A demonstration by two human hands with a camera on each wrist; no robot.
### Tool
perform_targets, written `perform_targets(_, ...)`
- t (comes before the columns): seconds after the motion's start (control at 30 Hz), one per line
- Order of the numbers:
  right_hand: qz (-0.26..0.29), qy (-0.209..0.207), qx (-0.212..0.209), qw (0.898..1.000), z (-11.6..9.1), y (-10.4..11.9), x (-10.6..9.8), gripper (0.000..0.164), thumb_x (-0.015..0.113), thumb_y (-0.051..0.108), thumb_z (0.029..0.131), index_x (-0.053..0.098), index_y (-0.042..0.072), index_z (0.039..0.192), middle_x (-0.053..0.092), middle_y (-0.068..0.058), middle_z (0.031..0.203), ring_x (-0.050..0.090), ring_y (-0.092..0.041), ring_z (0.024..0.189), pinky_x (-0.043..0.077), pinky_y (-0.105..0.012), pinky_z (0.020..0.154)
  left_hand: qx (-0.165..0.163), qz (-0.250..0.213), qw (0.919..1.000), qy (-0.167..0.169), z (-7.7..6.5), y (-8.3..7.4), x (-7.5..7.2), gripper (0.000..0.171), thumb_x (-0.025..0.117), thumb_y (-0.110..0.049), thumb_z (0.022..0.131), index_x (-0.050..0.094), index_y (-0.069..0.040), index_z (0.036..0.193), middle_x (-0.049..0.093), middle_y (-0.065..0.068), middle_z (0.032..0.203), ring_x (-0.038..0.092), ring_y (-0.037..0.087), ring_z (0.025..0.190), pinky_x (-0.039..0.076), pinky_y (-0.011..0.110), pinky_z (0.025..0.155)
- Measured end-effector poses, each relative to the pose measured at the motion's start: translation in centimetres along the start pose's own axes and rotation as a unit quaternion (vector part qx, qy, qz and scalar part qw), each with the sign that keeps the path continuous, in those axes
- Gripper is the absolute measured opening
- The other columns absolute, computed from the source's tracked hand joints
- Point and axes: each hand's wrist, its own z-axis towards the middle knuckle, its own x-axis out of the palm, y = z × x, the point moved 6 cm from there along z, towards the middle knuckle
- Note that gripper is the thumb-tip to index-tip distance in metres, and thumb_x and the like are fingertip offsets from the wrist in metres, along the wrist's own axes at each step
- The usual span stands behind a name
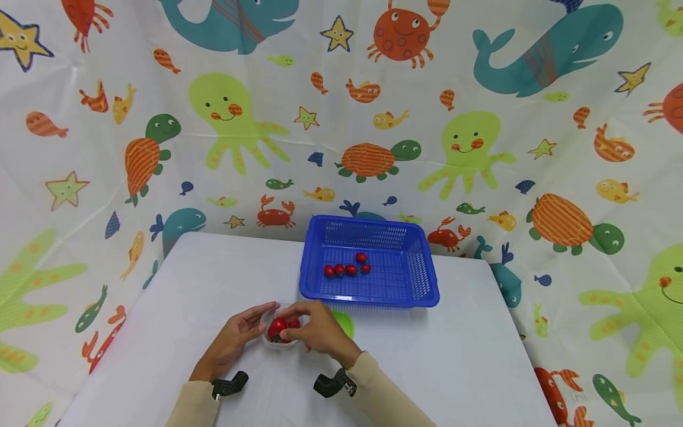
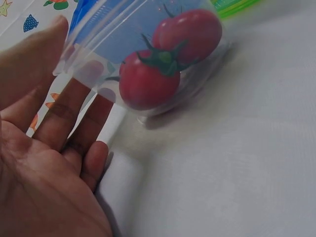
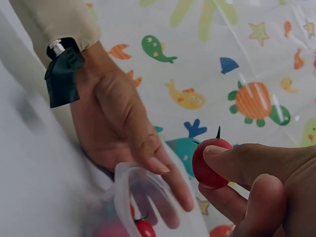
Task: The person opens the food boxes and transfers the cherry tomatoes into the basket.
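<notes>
My right hand (image 1: 319,327) pinches a red cherry tomato (image 3: 200,168) between thumb and fingers, its green stem pointing up in the right wrist view. It is over a small clear plastic container (image 2: 197,91) that holds more cherry tomatoes (image 2: 148,84) with green tops. My left hand (image 1: 235,337) rests beside the container on its left, its fingers (image 2: 64,113) extended against the outer wall and its thumb close to the rim. In the head view, the right hand covers part of the container.
Behind the container stands a blue basket (image 1: 416,261) with several cherry tomatoes (image 1: 351,270) inside. A bright green lid-like piece (image 1: 344,323) lies partly under my right hand. The white table (image 1: 453,367) ends at a sea-animal printed curtain (image 1: 341,77).
</notes>
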Motion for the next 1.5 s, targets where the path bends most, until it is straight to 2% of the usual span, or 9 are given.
perform_targets(0.17, 0.029, 0.003, -0.019, 0.999, -0.5, 1.0, -0.9, 0.029, 0.086, 0.016, 0.09, 0.082, 0.029, 0.115, 0.078, 0.008, 0.111, 0.05, -0.013, 0.049, 0.048, -0.022, 0.043, 0.003, -0.008, 1.0, 0.0, 0.1, 0.1, -0.1, 0.054, 0.066, -0.016, 0.106, 0.051, -0.01, 0.157, 0.057, -0.005, 0.16, 0.048, -0.016, 0.138, 0.04, 0.004, 0.108)
perform_targets(0.33, 0.038, 0.002, -0.039, 0.998, -0.8, 1.9, -1.9, 0.032, 0.086, 0.016, 0.091, 0.081, 0.03, 0.119, 0.078, 0.007, 0.117, 0.045, -0.013, 0.043, 0.046, -0.02, 0.043, 0.001, -0.006, 1.0, 0.0, 0.0, 0.3, -0.3, 0.056, 0.067, -0.017, 0.105, 0.05, -0.01, 0.158, 0.057, -0.011, 0.159, 0.048, -0.017, 0.137, 0.04, 0.004, 0.108)
perform_targets(0.67, 0.043, -0.025, -0.071, 0.996, -1.3, 2.8, -4.4, 0.031, 0.084, 0.018, 0.093, 0.08, 0.029, 0.121, 0.077, 0.005, 0.121, 0.046, -0.014, 0.042, 0.046, -0.02, 0.043, 0.013, -0.008, 0.9999, 0.005, 0.0, 0.1, -0.2, 0.053, 0.064, -0.015, 0.107, 0.05, -0.011, 0.158, 0.049, 0.01, 0.166, 0.047, -0.017, 0.14, 0.038, 0.003, 0.109)
perform_targets(0.87, 0.037, -0.052, -0.073, 0.995, -1.2, 2.9, -6.4, 0.032, 0.083, 0.022, 0.094, 0.079, 0.028, 0.125, 0.078, 0.006, 0.124, 0.055, -0.015, 0.055, 0.048, -0.021, 0.045, 0.0, -0.004, 1.0, -0.003, 0.0, 0.3, -0.1, 0.054, 0.066, -0.018, 0.106, 0.051, -0.013, 0.158, 0.049, 0.009, 0.166, 0.048, -0.016, 0.138, 0.038, 0.002, 0.108)
perform_targets(0.9, 0.034, -0.058, -0.075, 0.995, -1.2, 3.0, -6.8, 0.032, 0.083, 0.022, 0.094, 0.079, 0.027, 0.126, 0.077, 0.006, 0.125, 0.06, -0.015, 0.063, 0.049, -0.021, 0.045, -0.002, -0.006, 1.0, -0.003, 0.0, 0.3, -0.1, 0.054, 0.066, -0.018, 0.106, 0.051, -0.013, 0.158, 0.049, 0.009, 0.166, 0.048, -0.017, 0.138, 0.038, 0.002, 0.108)
perform_targets(1.03, 0.035, -0.082, -0.075, 0.993, -1.2, 3.1, -8.5, 0.033, 0.083, 0.024, 0.094, 0.079, 0.025, 0.126, 0.076, 0.002, 0.127, 0.064, -0.028, 0.072, 0.049, -0.022, 0.045, -0.001, -0.005, 1.0, -0.002, 0.1, 0.3, -0.2, 0.054, 0.066, -0.019, 0.106, 0.051, -0.014, 0.158, 0.049, 0.008, 0.166, 0.047, -0.017, 0.138, 0.038, 0.002, 0.108)
perform_targets(1.1, 0.036, -0.093, -0.072, 0.992, -1.2, 3.0, -9.3, 0.032, 0.083, 0.025, 0.094, 0.079, 0.028, 0.125, 0.076, 0.002, 0.127, 0.067, -0.034, 0.084, 0.049, -0.022, 0.046, 0.001, -0.005, 1.0, 0.0, 0.1, 0.3, -0.2, 0.054, 0.066, -0.019, 0.106, 0.051, -0.014, 0.158, 0.049, 0.008, 0.166, 0.047, -0.018, 0.138, 0.037, 0.002, 0.108)
perform_targets(1.27, 0.04, -0.117, -0.069, 0.99, -1.4, 2.9, -11.3, 0.03, 0.082, 0.023, 0.095, 0.079, 0.029, 0.124, 0.078, 0.0, 0.123, 0.069, -0.045, 0.092, 0.049, -0.023, 0.046, 0.007, -0.007, 1.0, 0.003, 0.1, 0.3, -0.2, 0.054, 0.066, -0.018, 0.106, 0.051, -0.013, 0.158, 0.049, 0.009, 0.166, 0.047, -0.017, 0.139, 0.037, 0.002, 0.109)
perform_targets(1.5, 0.024, -0.152, -0.058, 0.986, -1.4, 2.0, -13.8, 0.031, 0.081, 0.025, 0.096, 0.078, 0.029, 0.126, 0.076, 0.001, 0.119, 0.064, -0.026, 0.094, 0.051, -0.024, 0.049, 0.003, -0.009, 0.9999, 0.005, 0.2, 0.1, -0.1, 0.054, 0.066, -0.019, 0.106, 0.051, -0.013, 0.158, 0.047, 0.009, 0.168, 0.047, -0.018, 0.138, 0.036, 0.002, 0.109)
